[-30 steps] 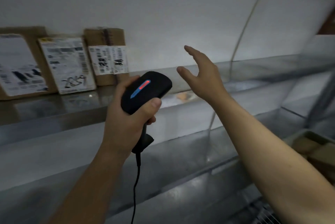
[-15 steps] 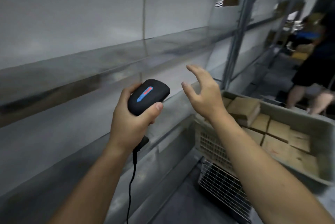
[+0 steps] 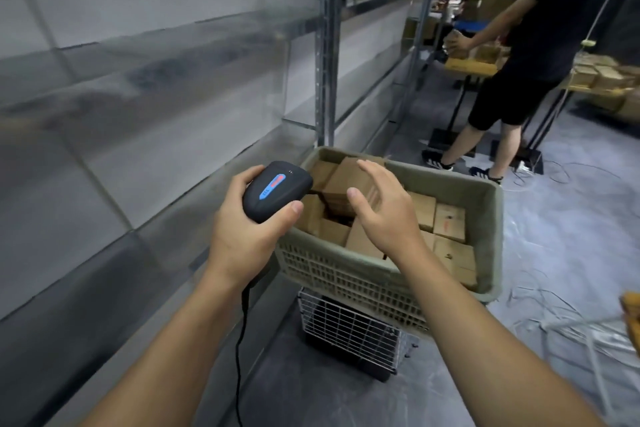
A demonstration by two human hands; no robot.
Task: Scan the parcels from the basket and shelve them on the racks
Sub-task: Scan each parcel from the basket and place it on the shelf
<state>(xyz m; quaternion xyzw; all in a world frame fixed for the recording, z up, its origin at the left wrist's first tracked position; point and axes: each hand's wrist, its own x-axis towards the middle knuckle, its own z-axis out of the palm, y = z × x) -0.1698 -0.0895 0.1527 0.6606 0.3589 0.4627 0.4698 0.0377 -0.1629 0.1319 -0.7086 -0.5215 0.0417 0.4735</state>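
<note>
Gripping scanner, left hand; right hand spread over parcels

My view has swung right and down, off the labelled boxes on the rack and onto the basket, now fully in frame. My right hand has dropped from rack height to hover, fingers spread, above the parcels. My left hand, gripping the scanner, is now at the basket's near-left corner. A second person has come into view.

Scanner in left hand; basket ahead
</note>
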